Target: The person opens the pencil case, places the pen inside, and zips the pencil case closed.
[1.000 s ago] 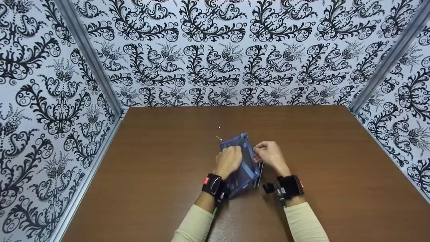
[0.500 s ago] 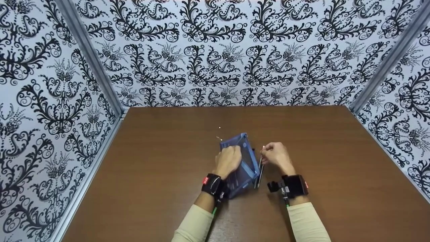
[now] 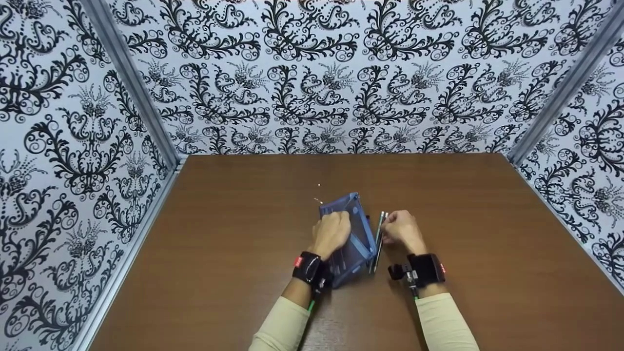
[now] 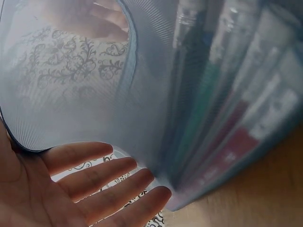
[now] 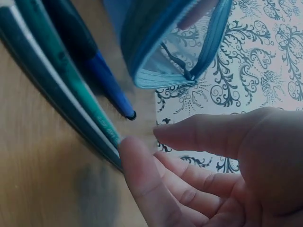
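Observation:
A blue see-through zip pencil case [image 3: 360, 234] stands tilted on the table, its zipped mouth [image 5: 158, 80] gaping toward the right hand. The left hand [image 3: 332, 234] holds its upper edge between thumb and fingers; in the left wrist view the fingers [image 4: 109, 179] lie stretched along the film. Right of the case, two dark green pencils [image 3: 378, 239] lie close together. At them is the right hand [image 3: 402, 228], its index fingertip [image 5: 135, 158] against the pencils and the thumb apart. A blue pen [image 5: 109, 80] with a dark part lies between pencils and case.
Through the case's film show several pencils [image 4: 203, 99] with metal ferrules. A zip pull [image 3: 318, 200] sticks out at the case's far left corner, and a small white speck [image 3: 319, 185] lies beyond. Patterned walls [image 3: 312, 97] enclose the brown table [image 3: 234, 219].
The right hand has drawn back from the case's mouth to the right, then lowered slightly; two pencil ends now show beside its fingers. The left hand and case have stayed put.

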Demonstrator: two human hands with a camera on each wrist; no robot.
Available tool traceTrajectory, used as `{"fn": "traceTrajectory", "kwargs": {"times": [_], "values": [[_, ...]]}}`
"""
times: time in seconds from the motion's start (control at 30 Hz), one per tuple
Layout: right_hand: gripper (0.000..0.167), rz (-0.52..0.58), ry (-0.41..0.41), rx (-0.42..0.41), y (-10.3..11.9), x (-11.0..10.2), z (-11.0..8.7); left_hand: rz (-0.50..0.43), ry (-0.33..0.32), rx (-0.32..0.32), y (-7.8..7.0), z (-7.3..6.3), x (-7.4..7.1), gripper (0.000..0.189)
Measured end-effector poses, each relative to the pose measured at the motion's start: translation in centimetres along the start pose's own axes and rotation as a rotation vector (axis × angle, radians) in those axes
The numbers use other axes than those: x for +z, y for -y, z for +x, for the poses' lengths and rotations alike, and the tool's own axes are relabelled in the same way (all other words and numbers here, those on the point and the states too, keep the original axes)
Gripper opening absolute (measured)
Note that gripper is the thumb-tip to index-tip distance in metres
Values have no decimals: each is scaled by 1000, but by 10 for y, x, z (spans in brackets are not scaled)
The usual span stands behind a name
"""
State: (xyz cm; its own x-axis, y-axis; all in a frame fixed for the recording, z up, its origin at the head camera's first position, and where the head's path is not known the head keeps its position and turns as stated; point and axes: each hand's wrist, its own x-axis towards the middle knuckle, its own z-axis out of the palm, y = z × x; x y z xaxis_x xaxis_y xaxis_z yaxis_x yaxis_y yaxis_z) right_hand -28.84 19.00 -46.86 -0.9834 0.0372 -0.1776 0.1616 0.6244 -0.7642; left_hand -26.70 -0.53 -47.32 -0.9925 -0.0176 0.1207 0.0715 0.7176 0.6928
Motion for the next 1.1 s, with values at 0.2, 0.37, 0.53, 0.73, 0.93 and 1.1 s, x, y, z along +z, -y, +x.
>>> {"fn": "traceTrajectory", "kwargs": {"times": [0.2, 0.37, 0.53, 0.73, 0.93, 1.1], "values": [[6, -35, 15, 21, -3, 3, 1, -3, 7, -6, 0, 1, 0, 49], [9, -53, 9, 37, -5, 4, 2, -8, 9, -8, -1, 1, -1, 49], [10, -24, 15, 51, -8, 6, 5, -20, 18, -16, -1, 1, -1, 47], [16, -17, 23, 76, -10, 8, 8, -16, 4, 3, -1, 0, -1, 48], [16, -28, 13, 88, -11, 9, 11, -15, -1, 4, 0, 0, 0, 49], [14, 3, 13, 107, -12, 10, 12, -14, -4, 10, 1, 1, 1, 47]]}}
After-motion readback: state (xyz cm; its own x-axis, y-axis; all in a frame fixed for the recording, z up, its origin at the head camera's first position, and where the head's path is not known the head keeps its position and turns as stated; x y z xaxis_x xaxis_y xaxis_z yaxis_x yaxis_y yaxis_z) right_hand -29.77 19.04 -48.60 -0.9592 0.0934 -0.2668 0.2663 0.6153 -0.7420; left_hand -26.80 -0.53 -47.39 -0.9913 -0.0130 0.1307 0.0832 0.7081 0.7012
